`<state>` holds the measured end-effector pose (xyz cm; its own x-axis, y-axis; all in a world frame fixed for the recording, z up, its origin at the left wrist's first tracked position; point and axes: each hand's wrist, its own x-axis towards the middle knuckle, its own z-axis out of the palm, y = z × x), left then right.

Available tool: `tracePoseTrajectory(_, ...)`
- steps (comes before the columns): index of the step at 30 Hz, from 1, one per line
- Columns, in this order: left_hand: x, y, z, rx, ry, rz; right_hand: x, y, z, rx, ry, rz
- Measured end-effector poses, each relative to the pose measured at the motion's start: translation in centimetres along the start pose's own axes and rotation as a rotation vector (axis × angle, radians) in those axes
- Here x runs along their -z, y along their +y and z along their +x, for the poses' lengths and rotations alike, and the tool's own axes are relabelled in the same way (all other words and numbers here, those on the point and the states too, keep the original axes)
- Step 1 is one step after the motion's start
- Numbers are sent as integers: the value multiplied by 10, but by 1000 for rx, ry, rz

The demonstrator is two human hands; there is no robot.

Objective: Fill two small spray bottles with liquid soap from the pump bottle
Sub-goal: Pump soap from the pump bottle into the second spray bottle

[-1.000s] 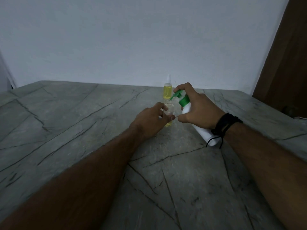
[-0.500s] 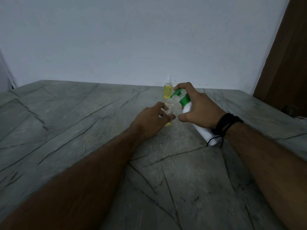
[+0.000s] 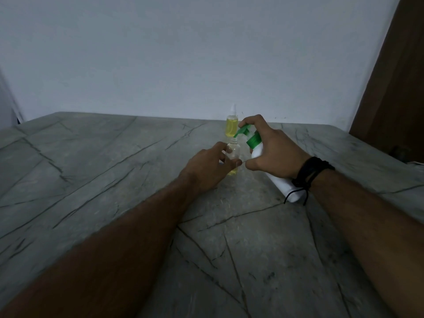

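I'm looking down at the grey stone table (image 3: 91,180), and its whole left half lies open, wide room for a hand to sweep through. The near middle between my two forearms is open too. The crowding is up at the far centre: the left hand (image 3: 206,168) grips the open spray bottle (image 3: 233,152), and the right hand (image 3: 273,150) holds the tilted pump bottle (image 3: 270,171) just beside it, nozzle over the open neck, so almost no gap between them. Right behind stands the filled spray bottle (image 3: 231,126), close to the wall (image 3: 183,53), blocking a straight reach back. At far right the brown door (image 3: 399,88) closes that side.
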<state>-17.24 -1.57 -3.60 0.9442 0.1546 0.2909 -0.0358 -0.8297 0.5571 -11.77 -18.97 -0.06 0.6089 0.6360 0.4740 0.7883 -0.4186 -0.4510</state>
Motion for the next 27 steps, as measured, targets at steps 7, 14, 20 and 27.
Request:
tracePoseTrajectory(7,-1,-2,1,-2,6,7,1,0,-1,-9,10,-2)
tracePoseTrajectory(14,-1,-3,1,-5,9,-1,0,0,0,-7,3,-3)
tracePoseTrajectory(20,0,-2,1,2,-1,-5,0,-1,0,0,-2,-10)
tracePoseTrajectory(27,-1,-3,1,-6,6,3,0,0,0,-7,5,-4)
